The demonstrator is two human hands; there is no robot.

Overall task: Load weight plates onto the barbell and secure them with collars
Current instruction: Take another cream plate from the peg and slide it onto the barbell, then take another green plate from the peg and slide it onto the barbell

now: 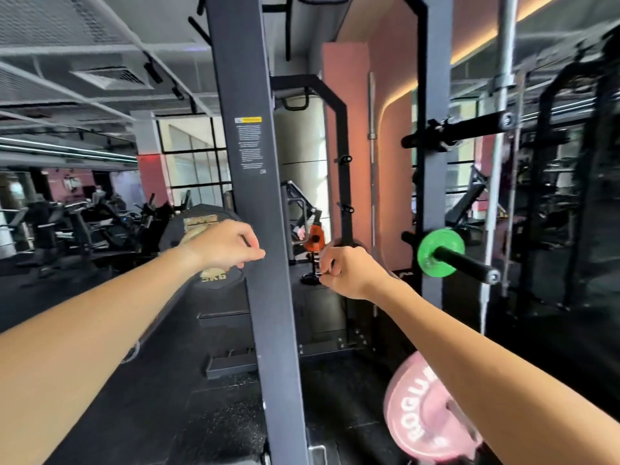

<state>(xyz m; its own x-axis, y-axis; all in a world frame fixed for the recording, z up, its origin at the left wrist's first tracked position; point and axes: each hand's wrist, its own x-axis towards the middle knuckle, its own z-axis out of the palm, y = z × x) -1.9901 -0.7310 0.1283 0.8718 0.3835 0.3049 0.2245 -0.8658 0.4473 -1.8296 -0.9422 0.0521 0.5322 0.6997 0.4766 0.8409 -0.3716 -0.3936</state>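
Both my arms reach forward on either side of a dark rack upright (258, 203). My left hand (224, 245) has its fingers curled shut in front of a black plate with gold "5KG" lettering (174, 236); I cannot tell whether it grips anything. My right hand (347, 271) is closed around a small shiny metal piece (321, 274), blurred, that looks like a spring collar. An orange part (315, 241) sits just beyond it. A pink Rogue plate (419, 414) sits on a sleeve at the bottom right, partly hidden by my right forearm.
A green plate (439, 251) hangs on a black storage peg (469, 263) of the right upright (432, 182). A bare peg (459, 129) juts out higher up. A silver bar (503, 129) stands upright at the right. Cardio machines (77, 226) fill the left background on black rubber floor (167, 380).
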